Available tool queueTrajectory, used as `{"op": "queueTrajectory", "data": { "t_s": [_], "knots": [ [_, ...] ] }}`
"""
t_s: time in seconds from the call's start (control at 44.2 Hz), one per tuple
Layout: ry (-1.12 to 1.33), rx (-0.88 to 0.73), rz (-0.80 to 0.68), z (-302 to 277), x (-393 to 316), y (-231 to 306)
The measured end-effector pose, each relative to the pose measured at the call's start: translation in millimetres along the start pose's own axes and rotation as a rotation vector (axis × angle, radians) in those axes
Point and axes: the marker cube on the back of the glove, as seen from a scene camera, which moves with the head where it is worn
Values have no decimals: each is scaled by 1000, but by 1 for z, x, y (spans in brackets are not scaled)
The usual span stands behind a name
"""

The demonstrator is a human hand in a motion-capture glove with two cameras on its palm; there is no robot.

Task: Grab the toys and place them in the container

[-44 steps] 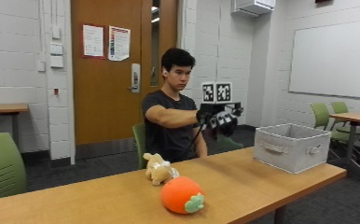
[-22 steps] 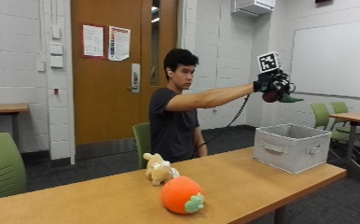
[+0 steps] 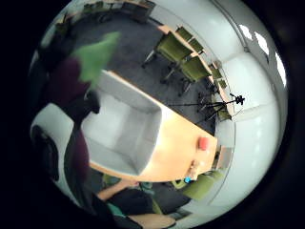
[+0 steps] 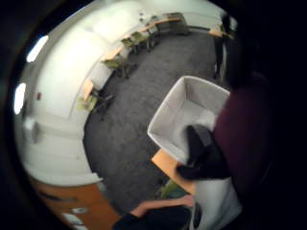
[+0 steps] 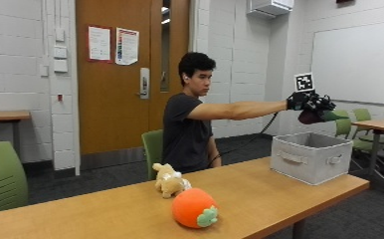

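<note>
My gloved right hand [image 5: 309,103] is stretched out at arm's length above the grey fabric bin [image 5: 310,157] at the right end of the table. It grips a dark purple plush toy with a green leafy top [image 5: 318,116]. The palm views show that purple toy [image 4: 247,129] close to the palm, its green top [image 3: 97,56] beside the open bin [image 3: 125,131] below, whose inside [image 4: 184,115] looks bare. An orange round plush [image 5: 193,208] and a small tan plush animal [image 5: 169,180] lie on the wooden table [image 5: 258,191] near the person.
Green chairs [image 5: 0,177] stand at the left and behind the table [image 5: 153,147]. Another table with green chairs [image 5: 367,130] is at the far right. A tripod [image 3: 224,102] stands on the carpet past the table's end.
The right arm swung from in front of the chest out to the right, then lowered a little, carrying the purple toy over the bin.
</note>
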Motion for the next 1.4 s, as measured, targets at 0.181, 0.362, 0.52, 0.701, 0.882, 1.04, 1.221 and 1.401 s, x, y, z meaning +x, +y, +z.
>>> {"op": "queueTrajectory", "data": {
  "t_s": [0.181,0.362,0.52,0.701,0.882,1.04,1.221,1.401],
  "knots": [
    [-101,-27,117,1,1,4],
    [-14,17,62,-13,-16,33],
    [9,29,45,-40,-3,82],
    [100,12,192,-69,70,147],
    [171,-4,403,-90,167,229],
    [187,-43,512,-98,215,310],
    [164,-99,639,-74,302,396],
    [126,-102,730,-28,362,450]
  ]
}}
